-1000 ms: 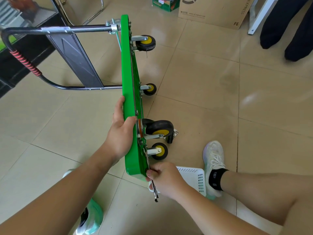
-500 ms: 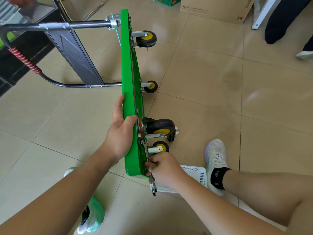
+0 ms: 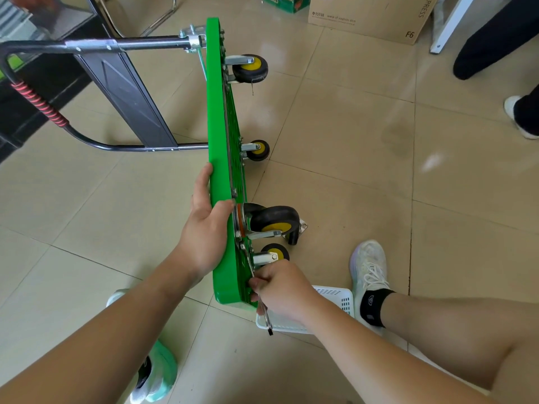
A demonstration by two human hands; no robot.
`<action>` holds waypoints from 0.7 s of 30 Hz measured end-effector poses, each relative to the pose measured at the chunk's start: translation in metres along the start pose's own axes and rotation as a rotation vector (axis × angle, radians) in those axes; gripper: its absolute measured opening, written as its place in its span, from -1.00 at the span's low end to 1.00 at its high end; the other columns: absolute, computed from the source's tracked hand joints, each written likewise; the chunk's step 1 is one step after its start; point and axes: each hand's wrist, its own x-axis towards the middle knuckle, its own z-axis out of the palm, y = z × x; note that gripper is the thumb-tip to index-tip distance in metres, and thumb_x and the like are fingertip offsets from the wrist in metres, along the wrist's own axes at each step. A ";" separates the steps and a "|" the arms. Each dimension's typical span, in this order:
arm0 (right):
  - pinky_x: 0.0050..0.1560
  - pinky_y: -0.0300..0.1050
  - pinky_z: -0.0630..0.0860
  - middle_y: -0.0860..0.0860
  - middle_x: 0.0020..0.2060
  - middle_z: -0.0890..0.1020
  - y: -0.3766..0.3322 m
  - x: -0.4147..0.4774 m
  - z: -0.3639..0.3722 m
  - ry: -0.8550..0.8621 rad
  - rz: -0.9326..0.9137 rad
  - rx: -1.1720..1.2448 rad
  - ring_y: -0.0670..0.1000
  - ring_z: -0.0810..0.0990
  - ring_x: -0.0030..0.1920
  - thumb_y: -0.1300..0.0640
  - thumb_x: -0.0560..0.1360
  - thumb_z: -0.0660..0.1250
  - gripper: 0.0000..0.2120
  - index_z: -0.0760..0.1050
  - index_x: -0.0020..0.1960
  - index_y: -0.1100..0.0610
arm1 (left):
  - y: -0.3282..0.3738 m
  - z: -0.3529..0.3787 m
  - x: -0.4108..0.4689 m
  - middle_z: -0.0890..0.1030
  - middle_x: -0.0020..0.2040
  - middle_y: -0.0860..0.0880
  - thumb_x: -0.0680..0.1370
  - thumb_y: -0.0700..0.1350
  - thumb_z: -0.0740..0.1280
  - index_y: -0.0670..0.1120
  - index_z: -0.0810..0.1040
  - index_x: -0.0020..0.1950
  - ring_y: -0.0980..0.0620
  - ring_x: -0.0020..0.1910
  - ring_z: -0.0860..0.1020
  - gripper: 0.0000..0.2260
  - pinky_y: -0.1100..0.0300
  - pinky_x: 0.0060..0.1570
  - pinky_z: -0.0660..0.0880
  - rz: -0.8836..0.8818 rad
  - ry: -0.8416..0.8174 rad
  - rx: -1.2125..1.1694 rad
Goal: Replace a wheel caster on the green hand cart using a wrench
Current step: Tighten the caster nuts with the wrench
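Green plastic hand cart [image 3: 217, 141] is standing on edge on the tiled floor, wheels facing right. Left hand [image 3: 204, 228] is clamping the deck's near rim, thumb wrapped over it. Right hand [image 3: 283, 290] is curling tight round a slim metal wrench [image 3: 267, 320], whose head is sitting against the underside just below the big black yellow-hubbed caster [image 3: 274, 221]. White perforated plastic basket [image 3: 335, 295] is lying under that hand.

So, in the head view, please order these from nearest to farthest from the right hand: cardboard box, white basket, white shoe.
1. white basket, partly hidden by the right hand
2. white shoe, to its right
3. cardboard box, far ahead
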 end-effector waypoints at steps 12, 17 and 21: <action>0.13 -0.01 0.55 0.10 0.04 0.69 0.032 0.030 0.001 0.078 -0.125 -0.190 0.13 0.62 0.05 0.19 0.65 0.23 -0.74 0.64 0.22 0.05 | -0.001 0.001 0.001 0.46 0.45 0.03 0.48 0.08 0.12 0.37 0.02 0.58 -0.04 0.25 0.55 -0.33 -0.01 0.25 0.50 -0.003 0.003 0.007; 0.11 0.10 0.63 -0.04 -0.14 0.71 0.032 -0.002 0.010 -0.012 -0.027 -0.003 0.02 0.70 -0.15 0.15 0.64 0.26 -0.80 0.67 0.08 0.10 | 0.000 0.000 0.000 0.45 0.46 0.06 0.49 0.08 0.12 0.38 0.02 0.57 -0.02 0.27 0.55 -0.33 -0.08 0.33 0.48 -0.009 0.000 -0.002; 0.02 0.10 0.62 -0.07 -0.27 0.66 0.022 -0.018 0.012 -0.026 0.020 0.044 -0.02 0.62 -0.37 0.14 0.66 0.23 -0.79 0.62 0.05 0.20 | 0.001 0.000 -0.001 0.43 0.47 0.08 0.49 0.09 0.13 0.40 0.02 0.56 -0.01 0.30 0.54 -0.34 -0.11 0.36 0.46 -0.007 -0.008 -0.010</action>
